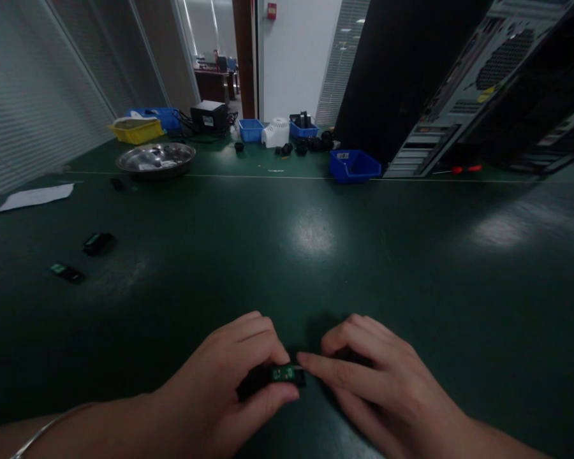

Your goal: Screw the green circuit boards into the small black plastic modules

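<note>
My left hand (229, 376) is closed around a small black part (272, 376) that lies low on the green table (316, 268), just in front of me; my thumb and fingers pinch it from both sides, and a little green board shows on its top. My right hand (368, 376) is beside it, half curled, and its index finger touches the right end of the same part; I cannot tell if this hand really grips it or only presses on it. On my left wrist there is a thin bracelet (52, 426). Farther to the left, well apart from my hands, two more small black parts (83, 255) lie on the table, and behind them a white sheet of paper (36, 196). Farther away stands a round metal bowl (155, 158), and near it a yellow tray (136, 131). On the right side a blue bin (354, 166) stands just beside an open computer case (478, 83), which is tilted, and a red screwdriver (462, 169) lies at its foot. At the far edge I see more blue bins (251, 129), a white object (276, 132) and a black box (209, 116).
</note>
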Demonstrator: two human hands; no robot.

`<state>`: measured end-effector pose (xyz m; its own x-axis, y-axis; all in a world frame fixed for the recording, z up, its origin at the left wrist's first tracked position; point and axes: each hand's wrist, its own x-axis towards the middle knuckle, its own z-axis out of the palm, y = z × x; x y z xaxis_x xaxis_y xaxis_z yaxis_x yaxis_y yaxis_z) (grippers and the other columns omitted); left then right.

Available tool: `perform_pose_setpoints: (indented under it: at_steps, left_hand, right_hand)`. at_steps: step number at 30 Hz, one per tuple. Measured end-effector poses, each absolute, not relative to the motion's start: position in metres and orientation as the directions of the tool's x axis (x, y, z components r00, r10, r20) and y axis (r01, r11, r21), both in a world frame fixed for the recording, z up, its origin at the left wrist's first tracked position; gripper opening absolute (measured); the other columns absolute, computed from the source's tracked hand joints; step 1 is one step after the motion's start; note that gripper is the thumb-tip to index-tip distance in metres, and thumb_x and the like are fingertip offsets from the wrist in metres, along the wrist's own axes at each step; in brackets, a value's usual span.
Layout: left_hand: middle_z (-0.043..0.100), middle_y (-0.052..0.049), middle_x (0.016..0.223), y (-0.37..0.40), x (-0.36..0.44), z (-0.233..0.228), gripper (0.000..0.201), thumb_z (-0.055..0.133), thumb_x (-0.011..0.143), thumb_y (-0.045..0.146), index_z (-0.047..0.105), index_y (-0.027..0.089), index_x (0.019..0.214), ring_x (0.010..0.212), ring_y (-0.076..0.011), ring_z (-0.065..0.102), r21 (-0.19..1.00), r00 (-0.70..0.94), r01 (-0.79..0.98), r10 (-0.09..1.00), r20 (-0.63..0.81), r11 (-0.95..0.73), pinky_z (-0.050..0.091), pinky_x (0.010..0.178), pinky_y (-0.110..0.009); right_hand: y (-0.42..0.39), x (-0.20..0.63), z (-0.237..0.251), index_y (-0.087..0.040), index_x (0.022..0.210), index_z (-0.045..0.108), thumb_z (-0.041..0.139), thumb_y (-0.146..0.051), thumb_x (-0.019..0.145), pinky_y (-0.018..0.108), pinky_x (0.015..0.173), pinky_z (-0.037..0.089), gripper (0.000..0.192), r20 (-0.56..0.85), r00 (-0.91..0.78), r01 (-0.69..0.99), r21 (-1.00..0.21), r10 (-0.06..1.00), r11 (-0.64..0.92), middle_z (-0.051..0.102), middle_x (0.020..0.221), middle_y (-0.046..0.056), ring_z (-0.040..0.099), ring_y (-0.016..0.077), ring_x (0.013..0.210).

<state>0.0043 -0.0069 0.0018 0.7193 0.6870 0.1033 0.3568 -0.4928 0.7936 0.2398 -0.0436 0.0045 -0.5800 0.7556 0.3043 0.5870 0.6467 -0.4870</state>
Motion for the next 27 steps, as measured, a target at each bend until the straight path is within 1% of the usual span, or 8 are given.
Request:
perform_pose_setpoints:
  at_steps: [7, 11, 13, 16, 20, 22, 27]
  left_hand:
    - [0.057, 0.0, 0.077, -0.0064, 0.0048, 0.0032, 0.005, 0.062, 0.087, 0.013, 0.061, 0.017, 0.083, 0.072, -0.0148, 0.052, 0.802, 0.722, 0.355, 0.686, 0.091, -0.48, 0.039, 0.063, -0.025]
    - [0.057, 0.0, 0.076, -0.0064, 0.0051, 0.0052, 0.006, 0.062, 0.086, 0.012, 0.061, 0.016, 0.083, 0.071, -0.0146, 0.052, 0.797, 0.718, 0.36, 0.69, 0.096, -0.485, 0.039, 0.062, -0.025]
    - [0.058, 0.0, 0.076, -0.0066, 0.0055, 0.0049, 0.006, 0.062, 0.085, 0.012, 0.061, 0.016, 0.083, 0.071, -0.015, 0.052, 0.777, 0.717, 0.37, 0.688, 0.109, -0.509, 0.039, 0.062, -0.025]
    - [0.059, -0.001, 0.077, -0.0075, 0.0061, 0.0027, 0.008, 0.063, 0.083, 0.009, 0.061, 0.017, 0.084, 0.072, -0.0159, 0.052, 0.722, 0.719, 0.401, 0.682, 0.134, -0.564, 0.039, 0.063, -0.026]
    - [0.061, -0.002, 0.077, -0.0091, 0.0067, 0.0004, 0.01, 0.063, 0.082, 0.007, 0.062, 0.017, 0.085, 0.071, -0.0162, 0.052, 0.666, 0.733, 0.399, 0.655, 0.181, -0.63, 0.039, 0.063, -0.027]
    - [0.061, -0.002, 0.077, -0.0093, 0.007, 0.0012, 0.009, 0.063, 0.082, 0.008, 0.062, 0.017, 0.085, 0.071, -0.0159, 0.052, 0.671, 0.733, 0.391, 0.654, 0.187, -0.63, 0.039, 0.063, -0.026]
    - [0.059, 0.0, 0.076, -0.0074, 0.007, 0.0051, 0.009, 0.066, 0.082, 0.009, 0.063, 0.017, 0.083, 0.071, -0.0147, 0.053, 0.744, 0.71, 0.38, 0.689, 0.146, -0.549, 0.039, 0.062, -0.025]
  right_hand:
    - [-0.0431, 0.2417, 0.0055, -0.026, 0.125, 0.066, 0.055, -0.009, 0.087, 0.031, 0.064, 0.043, 0.043, 0.349, -0.586, 0.616, -0.395, 0.731, 0.682, 0.065, 0.095, 0.006, 0.059, 0.0193, 0.077]
    - [-0.0437, 0.241, 0.0054, -0.025, 0.125, 0.067, 0.055, -0.008, 0.086, 0.032, 0.064, 0.042, 0.044, 0.363, -0.585, 0.627, -0.366, 0.726, 0.688, 0.065, 0.094, 0.007, 0.058, 0.0198, 0.076]
    - [-0.0447, 0.2395, 0.0046, -0.025, 0.124, 0.067, 0.055, -0.007, 0.085, 0.032, 0.063, 0.042, 0.044, 0.348, -0.577, 0.627, -0.391, 0.739, 0.674, 0.066, 0.093, 0.007, 0.057, 0.0197, 0.075]
    - [-0.0457, 0.2366, 0.003, -0.026, 0.123, 0.068, 0.056, -0.006, 0.085, 0.03, 0.062, 0.042, 0.044, 0.3, -0.559, 0.626, -0.459, 0.773, 0.63, 0.066, 0.092, 0.006, 0.057, 0.019, 0.074]
    - [-0.0461, 0.2344, 0.0021, -0.026, 0.121, 0.068, 0.055, -0.007, 0.086, 0.03, 0.06, 0.041, 0.042, 0.292, -0.54, 0.602, -0.522, 0.79, 0.604, 0.066, 0.092, 0.006, 0.057, 0.0186, 0.073]
    - [-0.0464, 0.2343, 0.0024, -0.025, 0.121, 0.068, 0.055, -0.007, 0.086, 0.03, 0.061, 0.042, 0.041, 0.302, -0.534, 0.592, -0.533, 0.79, 0.604, 0.066, 0.092, 0.006, 0.057, 0.0184, 0.073]
    - [-0.0471, 0.2338, 0.0026, -0.024, 0.122, 0.067, 0.055, -0.005, 0.086, 0.03, 0.061, 0.042, 0.042, 0.31, -0.537, 0.576, -0.545, 0.785, 0.61, 0.065, 0.093, 0.006, 0.057, 0.0184, 0.075]
